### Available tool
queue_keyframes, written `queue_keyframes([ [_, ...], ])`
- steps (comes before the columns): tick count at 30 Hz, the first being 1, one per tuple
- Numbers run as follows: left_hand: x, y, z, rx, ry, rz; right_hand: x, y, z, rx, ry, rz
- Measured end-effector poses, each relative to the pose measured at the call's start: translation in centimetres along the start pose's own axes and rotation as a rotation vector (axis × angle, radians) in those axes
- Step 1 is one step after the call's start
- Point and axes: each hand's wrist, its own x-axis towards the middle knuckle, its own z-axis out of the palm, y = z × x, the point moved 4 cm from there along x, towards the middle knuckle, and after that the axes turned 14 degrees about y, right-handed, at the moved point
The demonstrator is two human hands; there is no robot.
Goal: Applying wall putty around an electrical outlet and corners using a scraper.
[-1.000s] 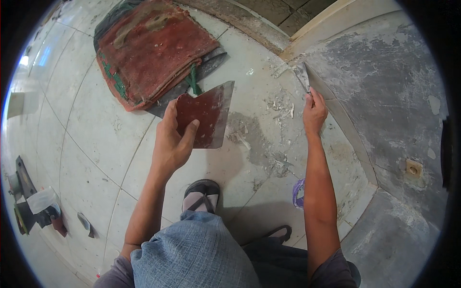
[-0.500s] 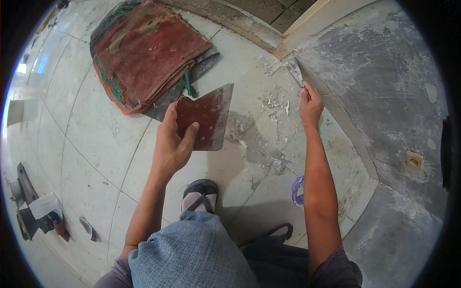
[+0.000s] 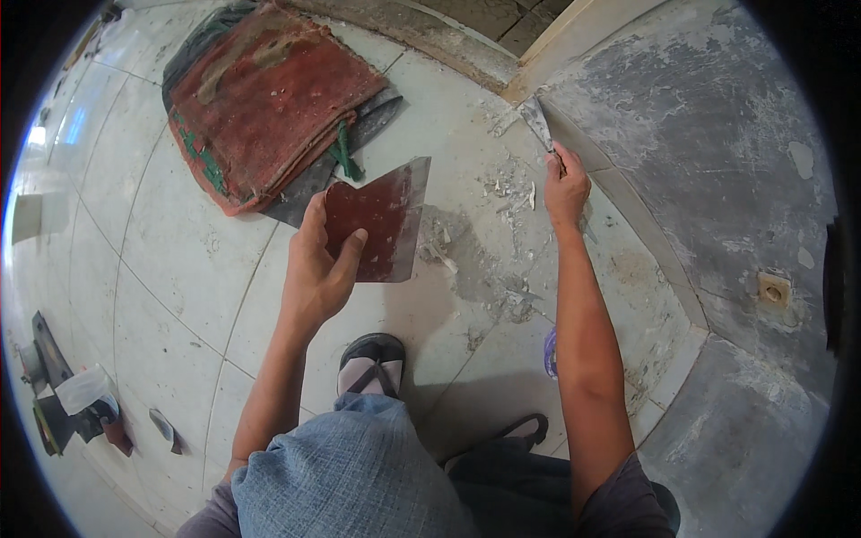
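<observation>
My left hand (image 3: 323, 260) grips a broad, flat scraper plate (image 3: 381, 220) with a dark red body and a bare metal strip along its right edge. The thumb lies on top of the plate, and the plate is held above the floor. Farther off to the right, my right hand (image 3: 567, 186) is closed round the handle of a putty knife (image 3: 538, 124). Its metal blade points away from me at the foot of the grey wall, by the door frame corner. Most of the knife's handle is hidden in my fingers. White scraps and grey dust (image 3: 511, 202) lie on the tiles between my hands.
A dirty folded red mat (image 3: 273, 99) lies at the far left. Several tools (image 3: 76, 403) are on the floor at left. A purple ring-shaped thing (image 3: 550, 354) lies beside my right forearm. The grey wall (image 3: 717, 161) with a socket (image 3: 773, 292) borders the right.
My right hand has shifted slightly left with the putty knife, whose blade has come away a little from the wall's foot. My left hand holds the scraper plate almost unmoved.
</observation>
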Motion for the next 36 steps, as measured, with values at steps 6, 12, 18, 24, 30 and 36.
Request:
queue_keyframes([
  [6, -0.1, 0.3, -0.2, 0.018, 0.014, -0.007, -1.4, -0.3, -0.8, -0.073, 0.084, -0.088],
  [12, 0.1, 0.3, -0.3, 0.017, 0.104, 0.15, -2.0, -0.5, -1.6, 0.015, 0.057, 0.058],
  [18, -0.3, 0.5, 0.4, 0.067, 0.07, 0.144, -0.6, -0.6, -0.2, 0.009, 0.047, 0.03],
  [24, -0.3, 0.8, 0.0, 0.054, 0.091, 0.138, -1.4, 0.1, -1.4, -0.031, 0.066, 0.072],
  [30, -0.4, 0.0, 0.1, 0.078, 0.078, 0.191, -0.1, -1.0, 0.0, 0.023, 0.016, -0.011],
  [36, -0.5, 0.7, 0.0, 0.011, 0.088, 0.115, -0.5, -0.2, -0.7, -0.042, 0.065, -0.004],
])
